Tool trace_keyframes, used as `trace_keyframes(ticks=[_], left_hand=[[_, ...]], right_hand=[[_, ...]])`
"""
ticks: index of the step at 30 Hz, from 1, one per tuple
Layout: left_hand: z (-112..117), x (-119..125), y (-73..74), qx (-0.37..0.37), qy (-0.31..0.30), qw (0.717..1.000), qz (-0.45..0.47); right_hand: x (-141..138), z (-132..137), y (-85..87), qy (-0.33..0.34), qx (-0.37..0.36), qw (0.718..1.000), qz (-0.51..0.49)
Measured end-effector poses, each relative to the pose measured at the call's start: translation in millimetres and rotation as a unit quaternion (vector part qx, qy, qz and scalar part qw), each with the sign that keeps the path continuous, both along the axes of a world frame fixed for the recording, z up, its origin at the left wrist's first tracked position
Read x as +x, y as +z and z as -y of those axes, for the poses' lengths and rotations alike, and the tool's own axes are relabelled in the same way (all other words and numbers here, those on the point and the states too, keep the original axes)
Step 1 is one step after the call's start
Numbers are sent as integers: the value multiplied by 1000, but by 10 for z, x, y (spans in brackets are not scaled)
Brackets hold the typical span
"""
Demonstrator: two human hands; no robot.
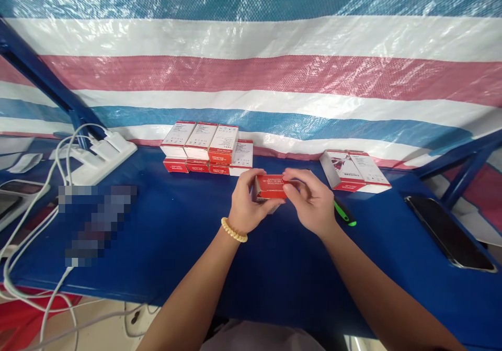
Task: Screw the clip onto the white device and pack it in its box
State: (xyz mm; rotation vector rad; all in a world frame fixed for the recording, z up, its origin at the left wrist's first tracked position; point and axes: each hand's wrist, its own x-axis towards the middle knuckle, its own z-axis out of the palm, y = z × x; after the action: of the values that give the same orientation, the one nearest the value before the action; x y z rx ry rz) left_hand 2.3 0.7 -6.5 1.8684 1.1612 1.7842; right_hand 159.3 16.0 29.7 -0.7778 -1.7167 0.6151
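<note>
Holding one small red carton [270, 186] between both hands over the middle of the blue worktop [188, 236]: left hand [248, 204] pinches its left end, right hand [309, 199] closes fingers on the right end. Bead bracelet [234, 230] on left wrist. Stack of red-and-white cartons [207, 147] sits behind, near the striped tarp [274, 79]; two more cartons [355, 170] to the right. Green-handled tool [345, 212] lies just beside right hand. Phone [449, 233] far right, power strip [104, 157] with white cables left.
</note>
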Motion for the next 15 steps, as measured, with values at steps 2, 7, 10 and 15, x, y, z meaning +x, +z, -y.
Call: trace_keyframes(ticks=[2, 7, 10, 15], left_hand=[[-11, -43, 21, -22, -18, 1000, -1], [-3, -66, 54, -49, -37, 998, 17], [14, -36, 86, -62, -21, 997, 35], [28, -39, 162, -45, -15, 999, -15]], right_hand=[[-9, -21, 49, -12, 21, 998, 49], [-26, -57, 135, -32, 18, 998, 53], [-51, -92, 157, -30, 36, 997, 55], [-41, -128, 113, 4, 81, 994, 74]])
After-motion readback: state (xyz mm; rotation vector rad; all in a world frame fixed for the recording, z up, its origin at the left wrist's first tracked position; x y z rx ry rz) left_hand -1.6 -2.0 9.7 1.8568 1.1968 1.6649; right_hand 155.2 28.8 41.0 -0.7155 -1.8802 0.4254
